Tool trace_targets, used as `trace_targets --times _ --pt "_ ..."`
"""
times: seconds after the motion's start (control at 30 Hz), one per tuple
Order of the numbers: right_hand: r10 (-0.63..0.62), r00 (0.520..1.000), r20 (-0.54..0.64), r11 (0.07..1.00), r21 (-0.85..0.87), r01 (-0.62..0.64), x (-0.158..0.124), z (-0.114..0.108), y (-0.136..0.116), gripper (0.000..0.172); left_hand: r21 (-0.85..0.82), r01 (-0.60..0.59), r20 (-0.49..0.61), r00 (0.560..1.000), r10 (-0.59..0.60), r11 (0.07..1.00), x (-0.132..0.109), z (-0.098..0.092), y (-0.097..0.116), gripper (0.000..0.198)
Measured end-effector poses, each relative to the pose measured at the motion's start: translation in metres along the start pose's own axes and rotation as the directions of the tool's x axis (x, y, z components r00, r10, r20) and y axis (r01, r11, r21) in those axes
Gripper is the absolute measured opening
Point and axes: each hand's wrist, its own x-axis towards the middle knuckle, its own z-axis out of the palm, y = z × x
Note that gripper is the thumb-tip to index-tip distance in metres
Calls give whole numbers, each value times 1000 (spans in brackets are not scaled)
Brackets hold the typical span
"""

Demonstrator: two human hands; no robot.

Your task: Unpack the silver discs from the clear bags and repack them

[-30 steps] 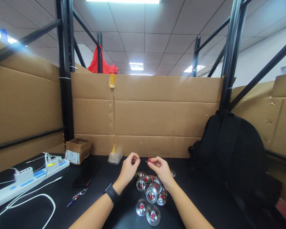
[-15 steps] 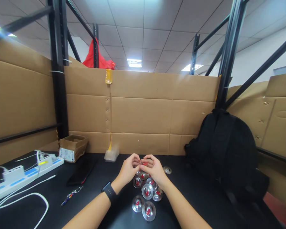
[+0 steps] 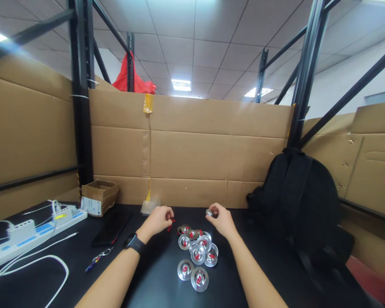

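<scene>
Several shiny finger cymbals, round domed metal discs with red cord at their centres, lie in a loose pile on the black table. Left of the pile's far end, my left hand is closed with a pinch on a red cord, whose end hangs below the fingertips. To the right of the pile, my right hand grips a single silver finger cymbal by its edge, raised off the table. Fingers partly cover that cymbal. Two cymbals lie nearest me, slightly apart from the heap.
On the left lie a white power strip with cables, a keychain, a dark phone-like slab and a small open cardboard box. A black backpack stands on the right. Cardboard walls close off the back.
My hands were together above the pile and are now apart, left and right. The lone cymbal on the right has left the table; a cymbal is now in my right hand.
</scene>
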Motion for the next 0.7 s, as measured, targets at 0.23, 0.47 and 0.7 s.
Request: trace_targets --times 0.23,0.47,0.7 --pt "289 954 75 900 -361 -245 5 -45 69 34 106 81 220 970 -102 991 -3 5 -32 20" --pt "302 943 144 908 -345 -238 4 -41 62 35 93 7 163 986 -22 996 -3 13 -28 34" --pt "286 943 173 898 -392 -200 3 -39 59 40 41 -32 262 965 20 999 -2 23 -32 18"
